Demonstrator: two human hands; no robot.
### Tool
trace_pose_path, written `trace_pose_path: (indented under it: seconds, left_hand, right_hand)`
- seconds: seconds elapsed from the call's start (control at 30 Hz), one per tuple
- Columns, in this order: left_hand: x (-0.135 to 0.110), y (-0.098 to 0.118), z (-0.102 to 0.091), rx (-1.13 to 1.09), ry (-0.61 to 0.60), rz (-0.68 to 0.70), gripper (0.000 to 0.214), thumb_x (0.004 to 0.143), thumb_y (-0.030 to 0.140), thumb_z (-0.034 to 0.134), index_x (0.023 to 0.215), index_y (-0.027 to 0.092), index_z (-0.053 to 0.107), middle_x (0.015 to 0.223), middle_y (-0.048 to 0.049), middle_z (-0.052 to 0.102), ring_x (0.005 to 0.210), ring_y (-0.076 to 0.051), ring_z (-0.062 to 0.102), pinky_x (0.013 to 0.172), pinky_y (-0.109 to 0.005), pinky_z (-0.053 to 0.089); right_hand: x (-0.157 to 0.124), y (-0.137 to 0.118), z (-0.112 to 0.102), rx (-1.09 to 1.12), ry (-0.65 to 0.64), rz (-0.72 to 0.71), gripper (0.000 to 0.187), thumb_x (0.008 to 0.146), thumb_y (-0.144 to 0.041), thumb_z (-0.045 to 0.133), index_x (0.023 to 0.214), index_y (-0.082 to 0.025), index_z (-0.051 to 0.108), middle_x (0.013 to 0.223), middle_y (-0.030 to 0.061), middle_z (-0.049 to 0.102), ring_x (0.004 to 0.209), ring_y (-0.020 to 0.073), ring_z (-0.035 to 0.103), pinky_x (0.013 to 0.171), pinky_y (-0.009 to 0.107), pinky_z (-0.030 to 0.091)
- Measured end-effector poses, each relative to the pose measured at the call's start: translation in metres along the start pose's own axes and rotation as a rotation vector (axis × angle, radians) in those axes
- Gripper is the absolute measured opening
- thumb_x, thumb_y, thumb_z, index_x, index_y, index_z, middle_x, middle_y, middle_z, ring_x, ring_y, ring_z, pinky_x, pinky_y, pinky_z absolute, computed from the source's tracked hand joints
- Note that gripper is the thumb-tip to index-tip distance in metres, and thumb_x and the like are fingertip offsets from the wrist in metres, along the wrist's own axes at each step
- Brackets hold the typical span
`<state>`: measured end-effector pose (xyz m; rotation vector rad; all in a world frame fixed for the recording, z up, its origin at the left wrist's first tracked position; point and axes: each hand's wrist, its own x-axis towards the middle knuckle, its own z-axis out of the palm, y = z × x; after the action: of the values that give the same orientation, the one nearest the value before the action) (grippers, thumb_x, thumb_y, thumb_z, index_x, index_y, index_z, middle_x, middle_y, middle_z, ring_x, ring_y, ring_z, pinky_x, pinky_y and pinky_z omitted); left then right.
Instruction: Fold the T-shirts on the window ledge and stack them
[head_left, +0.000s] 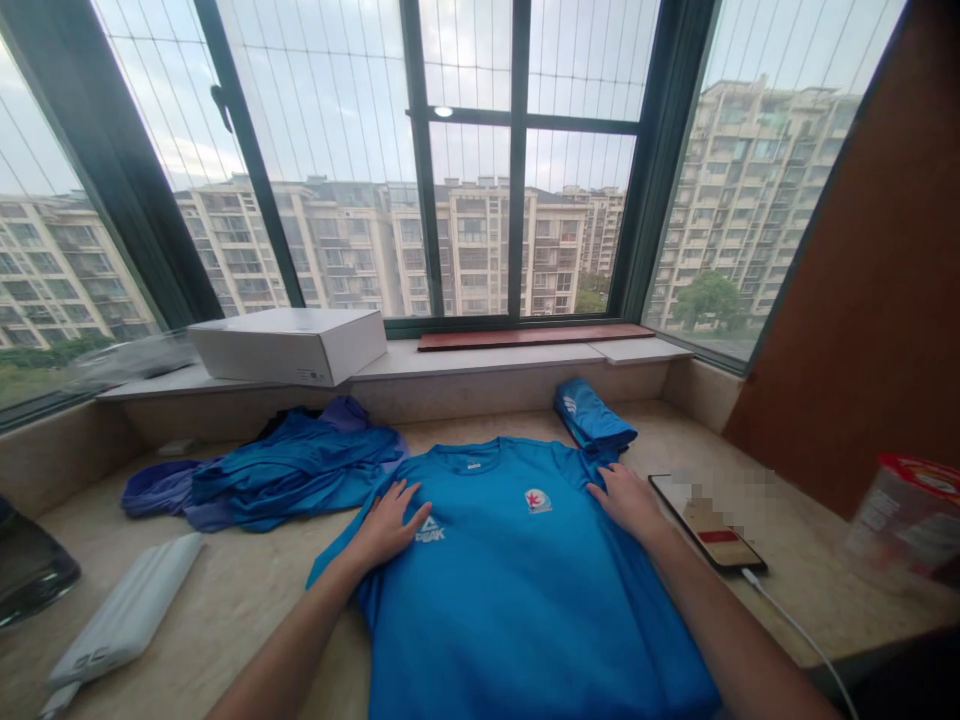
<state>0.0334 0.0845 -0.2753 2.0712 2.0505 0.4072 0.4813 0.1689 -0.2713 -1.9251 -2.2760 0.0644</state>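
A blue T-shirt (495, 600) lies spread on the stone sill in front of me, its collar toward the window. White lettering and a small red-and-white badge show on its chest. My left hand (390, 525) rests flat on the left chest and shoulder area, fingers spread, beside the lettering. On the other side, my right hand (626, 497) touches the shirt near the right sleeve, fingers apart. Just beyond that hand sits a folded blue garment (592, 415). A loose heap of blue and purple clothes (285, 470) lies left of the collar.
A white box (289, 345) stands on the ledge by the window. At the left lie a white power bank (124, 605) and a dark clear-based object (30, 565). To the right are a phone (705, 525) with a white cable (799, 630) and a red-lidded plastic tub (904, 520).
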Motion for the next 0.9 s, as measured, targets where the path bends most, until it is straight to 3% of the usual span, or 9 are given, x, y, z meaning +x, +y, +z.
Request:
trace_pose_path:
  seconds: [0.13,0.3,0.4,0.5,0.6,0.67,0.77,0.9]
  left_hand:
    - [0.021,-0.023,-0.009,0.015,-0.017,0.108,0.069,0.094,0.059,0.043,0.146,0.015,0.054,0.161,-0.0153,0.041,0.151,-0.034,0.034,0.123,-0.051,0.026]
    - [0.039,-0.045,-0.013,-0.012,0.142,0.139,0.061,0.096,0.046,0.034,0.14,0.012,0.058,0.153,-0.0147,0.053,0.144,-0.03,0.045,0.121,-0.046,0.033]
    - [0.029,-0.058,-0.014,0.072,0.175,0.091,0.057,0.094,0.033,0.035,0.143,0.011,0.055,0.152,-0.0154,0.053,0.142,-0.031,0.048,0.119,-0.047,0.036]
    - [0.009,-0.069,-0.019,0.144,0.093,0.075,0.059,0.091,0.021,0.036,0.146,0.007,0.052,0.151,-0.0177,0.053,0.141,-0.029,0.049,0.119,-0.043,0.036]
    - [-0.008,-0.074,-0.026,0.135,0.087,0.064,0.058,0.092,0.02,0.036,0.145,0.007,0.052,0.152,-0.0165,0.053,0.142,-0.026,0.049,0.121,-0.041,0.034]
    - [-0.013,-0.076,-0.028,0.113,0.113,0.027,0.054,0.094,0.027,0.038,0.142,0.01,0.056,0.152,-0.0141,0.054,0.141,-0.027,0.049,0.121,-0.042,0.035]
    - [-0.016,-0.079,-0.03,0.1,0.131,0.012,0.05,0.096,0.034,0.042,0.136,0.013,0.062,0.153,-0.0124,0.053,0.141,-0.028,0.049,0.121,-0.043,0.035]
    - [-0.021,-0.088,-0.039,0.19,0.209,-0.029,0.045,0.097,0.03,0.044,0.135,0.016,0.063,0.156,-0.0119,0.049,0.146,-0.028,0.043,0.121,-0.042,0.036]
  right_hand:
    - [0.0,0.009,0.0,-0.024,-0.011,0.084,0.046,0.107,-0.034,0.033,0.111,-0.015,0.075,0.117,0.0183,0.071,0.114,0.0292,0.064,0.097,0.037,0.043]
    - [0.002,0.014,-0.001,-0.084,0.035,0.22,0.034,0.102,-0.024,0.045,0.124,-0.016,0.069,0.125,0.0194,0.067,0.118,0.0303,0.06,0.093,0.038,0.043]
    - [0.0,0.013,-0.001,-0.121,0.065,0.259,0.031,0.1,-0.029,0.05,0.113,-0.014,0.074,0.128,0.0219,0.064,0.121,0.0335,0.056,0.096,0.041,0.041]
    - [-0.005,0.009,-0.002,-0.14,0.09,0.227,0.031,0.1,-0.027,0.048,0.106,-0.015,0.076,0.13,0.0218,0.063,0.124,0.0344,0.053,0.099,0.043,0.039]
    - [-0.004,0.011,-0.002,-0.115,0.135,0.192,0.03,0.098,-0.024,0.047,0.1,-0.015,0.075,0.127,0.0213,0.065,0.123,0.0354,0.054,0.1,0.045,0.039]
    - [0.001,0.018,0.001,0.025,0.18,0.22,0.03,0.097,-0.028,0.048,0.101,-0.015,0.074,0.116,0.0211,0.07,0.115,0.0352,0.06,0.095,0.045,0.042]
    - [0.013,0.033,0.009,0.493,0.28,0.368,0.03,0.089,-0.035,0.056,0.103,-0.014,0.073,0.096,0.0186,0.073,0.097,0.0344,0.067,0.084,0.044,0.048]
    - [0.021,0.048,0.02,0.88,0.355,0.463,0.033,0.08,-0.036,0.061,0.099,-0.013,0.071,0.079,0.0121,0.073,0.078,0.0289,0.07,0.067,0.037,0.054]
